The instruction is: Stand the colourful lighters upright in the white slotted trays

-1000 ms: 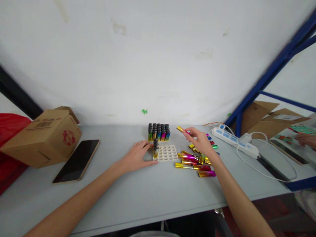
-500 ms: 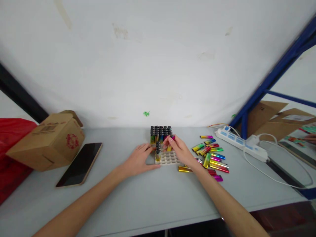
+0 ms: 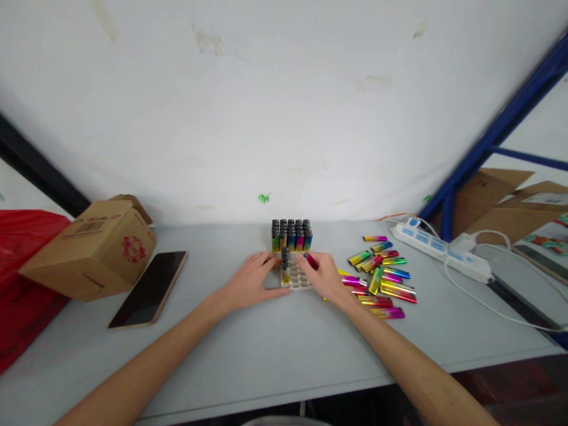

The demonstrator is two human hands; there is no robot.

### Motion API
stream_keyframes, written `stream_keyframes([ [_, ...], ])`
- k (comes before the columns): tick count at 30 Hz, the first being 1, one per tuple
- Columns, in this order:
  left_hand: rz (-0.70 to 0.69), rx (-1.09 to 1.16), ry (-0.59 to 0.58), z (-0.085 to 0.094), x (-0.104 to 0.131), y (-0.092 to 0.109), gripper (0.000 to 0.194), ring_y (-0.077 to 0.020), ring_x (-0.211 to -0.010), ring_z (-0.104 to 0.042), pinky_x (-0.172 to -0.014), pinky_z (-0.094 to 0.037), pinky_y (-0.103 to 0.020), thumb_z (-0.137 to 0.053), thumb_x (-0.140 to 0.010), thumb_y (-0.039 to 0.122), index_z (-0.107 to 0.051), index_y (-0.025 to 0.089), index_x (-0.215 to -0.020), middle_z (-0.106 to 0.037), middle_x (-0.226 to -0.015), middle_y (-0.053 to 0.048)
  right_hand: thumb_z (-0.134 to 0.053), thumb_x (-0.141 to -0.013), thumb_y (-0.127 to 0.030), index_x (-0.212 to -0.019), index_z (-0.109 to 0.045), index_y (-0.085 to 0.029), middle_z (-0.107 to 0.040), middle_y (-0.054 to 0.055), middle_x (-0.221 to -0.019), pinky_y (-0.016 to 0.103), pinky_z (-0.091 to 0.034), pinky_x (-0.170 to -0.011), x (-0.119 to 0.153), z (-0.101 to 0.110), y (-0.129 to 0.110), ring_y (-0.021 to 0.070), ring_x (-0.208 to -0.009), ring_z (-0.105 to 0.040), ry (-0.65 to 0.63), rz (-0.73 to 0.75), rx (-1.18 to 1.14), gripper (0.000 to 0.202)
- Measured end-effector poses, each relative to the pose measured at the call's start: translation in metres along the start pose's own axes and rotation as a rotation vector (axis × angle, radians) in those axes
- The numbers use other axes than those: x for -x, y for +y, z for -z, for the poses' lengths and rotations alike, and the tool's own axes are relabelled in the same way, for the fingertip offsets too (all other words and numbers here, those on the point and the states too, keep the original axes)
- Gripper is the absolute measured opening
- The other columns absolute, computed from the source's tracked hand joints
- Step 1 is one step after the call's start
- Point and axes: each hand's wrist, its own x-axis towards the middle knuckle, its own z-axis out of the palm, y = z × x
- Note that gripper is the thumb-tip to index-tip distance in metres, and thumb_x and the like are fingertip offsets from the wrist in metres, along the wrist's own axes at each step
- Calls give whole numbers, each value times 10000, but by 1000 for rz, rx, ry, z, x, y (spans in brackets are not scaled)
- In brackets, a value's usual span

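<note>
A pale tray with rows of round holes (image 3: pixel 298 281) lies on the table. Several black-topped lighters (image 3: pixel 286 266) stand upright in its left column. My left hand (image 3: pixel 251 279) braces the tray's left end, the thumb along the front corner and the fingers near the back corner. My right hand (image 3: pixel 326 273) is over the tray's right part, closed on a shiny magenta lighter casing (image 3: pixel 311 261); its lower part is hidden by the fingers. Behind the tray stands a block of upright lighters with black tops and coloured metallic bodies (image 3: pixel 291 236).
Right of my right hand lie scattered metallic casings (image 3: pixel 381 278). A white power strip (image 3: pixel 439 248) with cables is farther right, near a blue metal frame (image 3: pixel 448 216). At left are a phone (image 3: pixel 148 290), a cardboard box (image 3: pixel 89 254) and a red bag (image 3: pixel 31 266).
My right hand has shifted slightly, the casing now less visible between its fingers. My left hand stays at the tray. The whole view has moved a little.
</note>
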Motion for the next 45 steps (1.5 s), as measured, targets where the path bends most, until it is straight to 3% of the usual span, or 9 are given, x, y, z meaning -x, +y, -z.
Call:
stream_keyframes([
  [8,-13,13,24,-2,0,-2,665,-369,-1235,-702,-1160,-550,-526,-777,-962,799,-742,244,-1326,-743,-1327,-129,-493,-945,-574,-645,-401,-277,-438,-30,-586,305,-277,-591,-4,6,3,146,-604,-373,59,-14,63,432],
  [19,-7,-8,3,-2,0,-3,677,-372,-1258,-698,-1164,-543,-522,-775,-973,789,-727,223,-1342,-737,-1348,-139,-494,-1068,-675,-664,-406,-274,-424,-40,-582,310,-289,-598,1,7,-4,144,-591,-376,32,104,143,576],
  [31,-19,9,27,-1,0,-2,655,-363,-1229,-700,-1156,-547,-514,-788,-965,779,-740,232,-1322,-743,-1325,-125,-514,-1058,-415,-754,-433,-276,-481,-47,-602,300,-295,-616,0,10,-2,157,-590,-443,15,93,182,344],
  [36,-19,9,19,0,0,-2,648,-364,-1230,-707,-1149,-555,-515,-800,-963,768,-737,226,-1314,-742,-1320,-129,-514,-1125,-502,-806,-460,-277,-497,-55,-616,305,-326,-635,1,11,-2,166,-594,-471,-1,104,169,395],
  [40,-13,3,15,-1,0,-1,655,-365,-1238,-706,-1151,-554,-521,-796,-966,770,-731,235,-1338,-740,-1322,-126,-465,-1190,-491,-979,-555,-263,-627,-14,-774,315,-452,-713,5,13,-4,199,-704,-587,-25,234,177,324],
  [45,-7,-3,14,-2,0,0,666,-374,-1251,-704,-1146,-559,-534,-790,-972,769,-724,237,-1368,-738,-1340,-134,-438,-1227,-459,-1028,-624,-240,-717,113,-1091,368,-556,-910,8,20,-8,250,-988,-689,-91,460,317,349],
])
